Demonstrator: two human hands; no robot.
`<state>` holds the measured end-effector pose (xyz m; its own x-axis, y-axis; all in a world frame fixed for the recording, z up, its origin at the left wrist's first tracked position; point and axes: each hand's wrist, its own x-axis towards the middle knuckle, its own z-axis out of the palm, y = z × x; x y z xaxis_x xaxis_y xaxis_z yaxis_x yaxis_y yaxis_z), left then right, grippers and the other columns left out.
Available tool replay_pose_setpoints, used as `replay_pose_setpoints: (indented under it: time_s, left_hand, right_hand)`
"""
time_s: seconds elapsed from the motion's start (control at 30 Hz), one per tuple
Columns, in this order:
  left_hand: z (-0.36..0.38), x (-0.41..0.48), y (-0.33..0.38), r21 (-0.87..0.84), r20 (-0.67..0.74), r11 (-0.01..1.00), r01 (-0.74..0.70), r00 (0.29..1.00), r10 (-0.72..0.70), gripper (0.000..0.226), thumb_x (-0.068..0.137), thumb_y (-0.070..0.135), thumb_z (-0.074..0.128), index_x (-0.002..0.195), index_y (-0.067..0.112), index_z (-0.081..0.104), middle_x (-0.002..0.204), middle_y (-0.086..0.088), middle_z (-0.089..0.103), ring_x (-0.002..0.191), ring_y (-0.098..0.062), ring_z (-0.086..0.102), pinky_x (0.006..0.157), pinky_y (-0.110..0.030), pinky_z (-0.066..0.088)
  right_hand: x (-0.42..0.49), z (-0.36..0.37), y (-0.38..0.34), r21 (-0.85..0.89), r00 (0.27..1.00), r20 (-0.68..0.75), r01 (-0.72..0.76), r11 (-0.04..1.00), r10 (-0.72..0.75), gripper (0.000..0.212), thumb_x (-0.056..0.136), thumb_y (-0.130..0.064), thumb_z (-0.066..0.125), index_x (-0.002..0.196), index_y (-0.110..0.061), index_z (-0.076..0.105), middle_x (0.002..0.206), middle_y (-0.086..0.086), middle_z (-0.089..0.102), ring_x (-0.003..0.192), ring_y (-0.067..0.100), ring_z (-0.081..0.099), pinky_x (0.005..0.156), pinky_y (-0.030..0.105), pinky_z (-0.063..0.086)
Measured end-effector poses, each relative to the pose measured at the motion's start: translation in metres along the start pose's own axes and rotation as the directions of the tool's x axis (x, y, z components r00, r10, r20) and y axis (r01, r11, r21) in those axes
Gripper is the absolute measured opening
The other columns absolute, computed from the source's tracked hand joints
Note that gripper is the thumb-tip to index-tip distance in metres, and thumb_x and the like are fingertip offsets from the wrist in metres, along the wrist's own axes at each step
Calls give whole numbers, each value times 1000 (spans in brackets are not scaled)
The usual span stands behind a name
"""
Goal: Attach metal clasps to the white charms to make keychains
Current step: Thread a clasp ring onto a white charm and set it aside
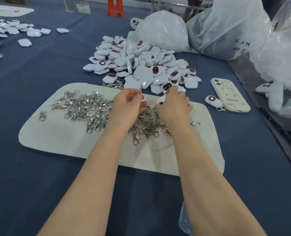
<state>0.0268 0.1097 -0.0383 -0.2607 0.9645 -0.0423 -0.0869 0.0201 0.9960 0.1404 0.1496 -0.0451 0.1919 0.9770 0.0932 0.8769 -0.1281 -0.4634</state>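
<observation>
A heap of white charms (141,63) with dark red-rimmed faces lies on the blue table beyond a white mat (69,140). Silver metal clasps (83,108) are spread over the mat. My right hand (173,104) grips one white charm (161,99) just above the mat's far edge. My left hand (129,103) hovers close beside it with its fingers curled and pinching something small; whether that is a clasp is hidden by the fingers. One charm with a clasp attached (213,101) lies to the right, next to a phone.
A cream phone (230,94) lies right of the mat. Large clear plastic bags (226,28) stand at the back and right. More white charms (6,31) are scattered at the far left. A lone clasp (42,115) sits on the mat's left end.
</observation>
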Motion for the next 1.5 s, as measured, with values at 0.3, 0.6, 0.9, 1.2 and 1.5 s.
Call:
replay_pose_setpoints:
  time_s: [0.3, 0.6, 0.9, 1.2, 1.5]
  left_hand:
    - [9, -10, 8, 122, 242, 987, -108, 967, 76, 9, 91, 36, 59, 93, 29, 63, 89, 5, 70, 80, -11, 69, 75, -30, 58]
    - [-1, -2, 7, -115, -63, 990, 86, 994, -94, 6, 94, 19, 57, 93, 13, 57, 98, -9, 65, 69, -11, 69, 55, -23, 55]
    - [-8, -5, 16, -501, 43, 814, 294, 948, -316, 21, 100, 15, 45, 88, 1, 54, 66, -8, 69, 54, -10, 67, 44, -17, 50]
    - [3, -12, 12, 165, 162, 984, -65, 986, 38, 17, 98, 24, 49, 109, 31, 59, 93, 11, 57, 72, -6, 63, 77, -30, 57]
    - [4, -17, 16, 206, 220, 969, -133, 972, 87, 9, 94, 10, 56, 86, 10, 61, 65, 5, 66, 42, -3, 60, 41, -14, 43]
  right_hand:
    - [-25, -36, 11, 739, 993, 46, 36, 672, -104, 10, 85, -19, 67, 76, -15, 66, 70, 5, 67, 73, 25, 69, 76, 41, 58]
    - [-24, -5, 25, 17, 991, 106, 83, 996, -85, 29, 89, -38, 60, 108, -16, 59, 114, 8, 56, 108, 29, 52, 89, 37, 42]
    - [-27, 0, 11, -3, 978, 130, 166, 986, -164, 25, 95, -19, 48, 115, -5, 49, 117, 12, 57, 112, 32, 50, 90, 40, 40]
    - [-20, -32, 17, 720, 983, 161, -56, 692, -88, 15, 91, -14, 56, 88, -17, 70, 67, -6, 59, 55, 3, 55, 67, 28, 52]
    - [-27, -49, 9, 547, 949, 200, 99, 831, -244, 14, 94, -12, 53, 86, -14, 64, 70, 1, 68, 62, 10, 68, 68, 26, 58]
